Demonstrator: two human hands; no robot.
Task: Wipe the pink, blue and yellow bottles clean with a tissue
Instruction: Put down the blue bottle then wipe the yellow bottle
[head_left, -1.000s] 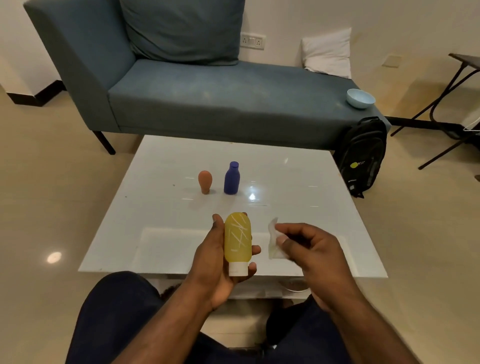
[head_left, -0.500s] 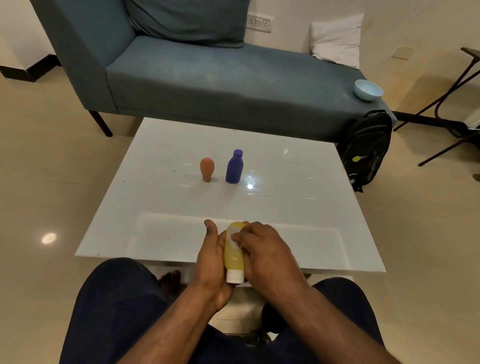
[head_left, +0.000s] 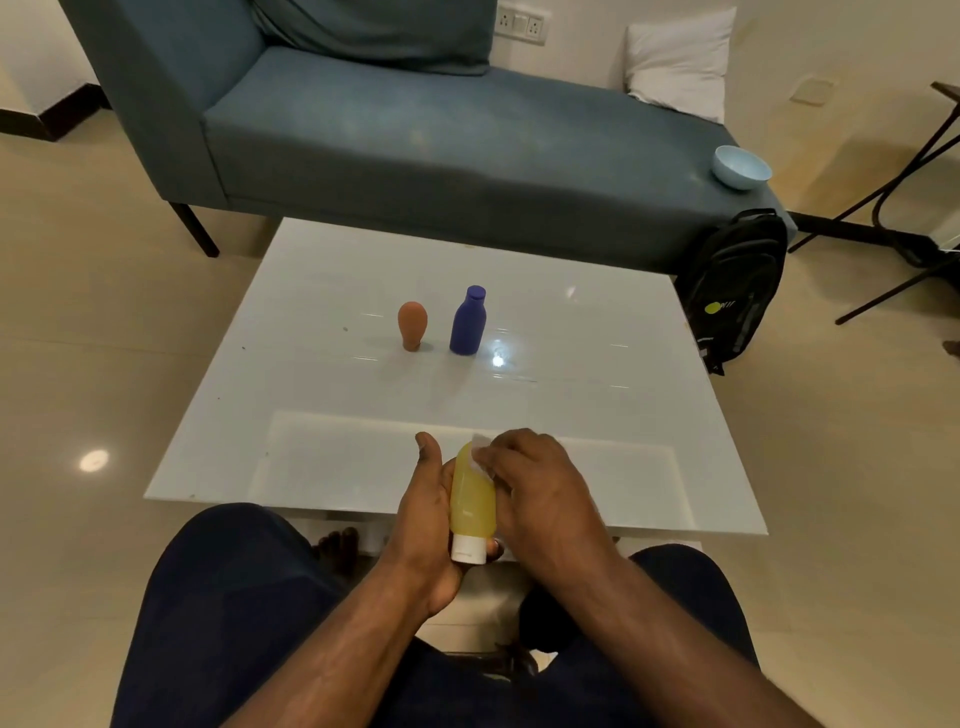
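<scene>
Held in the left hand (head_left: 423, 525), the yellow bottle (head_left: 471, 501) is kept above the near edge of the white table (head_left: 322, 374), with its white cap (head_left: 468, 551) turned toward the person and its rounded end away. It is clasped from the left side and from below, the thumb lying along its left side and fingertips seen under the cap. A white tissue (head_left: 480, 457) is pressed by the fingers of the right hand (head_left: 535, 478) against the upper far part of the bottle; this hand is closed on the tissue, and only a small piece of the tissue is seen.

No writing can be read on the yellow bottle or on its cap.

Farther on the table, the pink bottle (head_left: 412, 326) is stood with its narrow end down, and just beside it, to its right, the blue bottle (head_left: 468, 322) is stood upright with the cap on. No label is seen on either.

Behind the table a blue-grey sofa (head_left: 415, 130) is placed, with a light blue bowl (head_left: 741, 167) on its right end. A black backpack (head_left: 737, 280) is leaned against that end; a yellow-green round logo is seen on it, but its letters are too small to be read.
</scene>
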